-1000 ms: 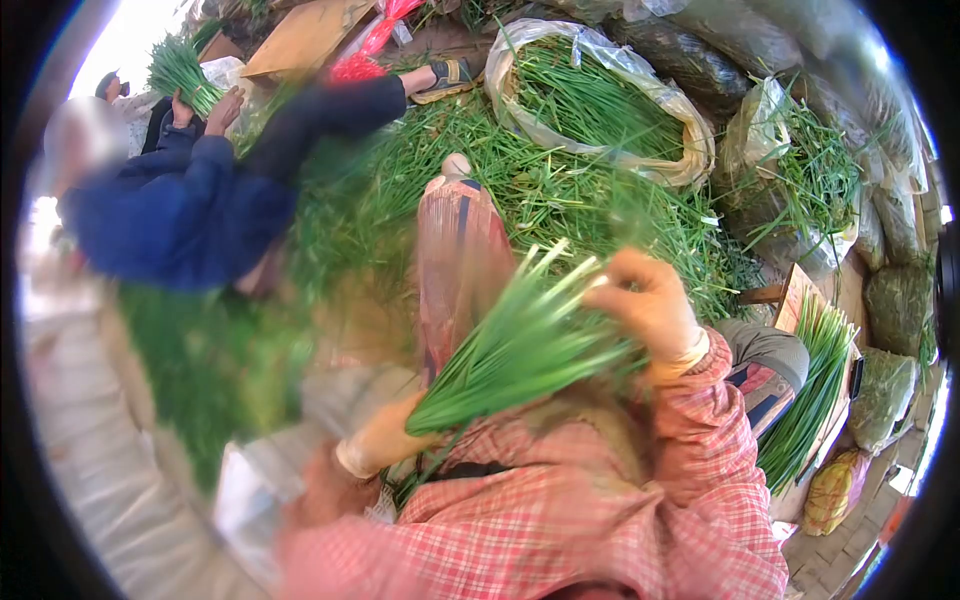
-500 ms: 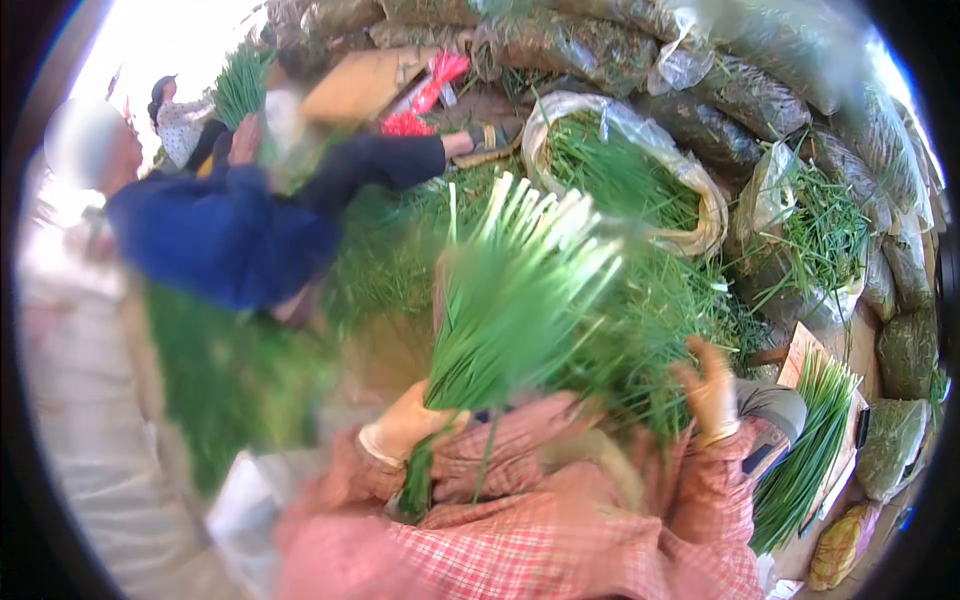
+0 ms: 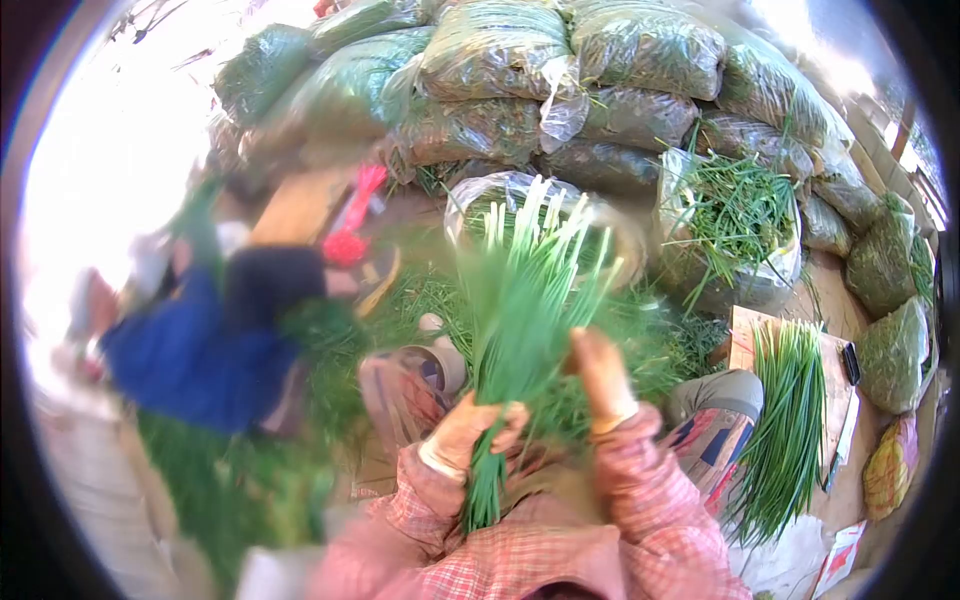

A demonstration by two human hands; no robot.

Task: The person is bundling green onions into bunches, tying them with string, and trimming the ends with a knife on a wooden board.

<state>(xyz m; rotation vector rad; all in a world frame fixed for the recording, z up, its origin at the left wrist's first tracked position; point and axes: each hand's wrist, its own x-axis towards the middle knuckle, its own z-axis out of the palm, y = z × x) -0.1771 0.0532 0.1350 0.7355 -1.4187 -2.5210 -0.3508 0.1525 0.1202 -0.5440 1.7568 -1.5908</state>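
Note:
My left hand [image 3: 476,432] is wrapped round a bunch of garlic chives [image 3: 520,320], low on the green leaves. The white stem ends fan out upward, and the leaf tips hang below my fist. Beside the bunch on its right, my right hand [image 3: 602,375] is raised with its fingers stretched up. Some blur there hides whether the fingers touch the leaves. Behind the bunch stands an open plastic sack [image 3: 465,205] of greens. A second pile of long chives [image 3: 785,420] lies on a wooden board [image 3: 742,340] to my right.
Stuffed plastic sacks [image 3: 495,50] are stacked along the back. An open bag of loose green trimmings [image 3: 735,210] stands at the back right. A person in a blue top [image 3: 200,350] sits at the left, near loose greens [image 3: 220,490]. A black-handled knife [image 3: 850,365] lies on the board.
My right hand has moved left, from apart with bent fingers to close beside the bunch. My left hand still grips the chives, now held more upright. The view has turned right.

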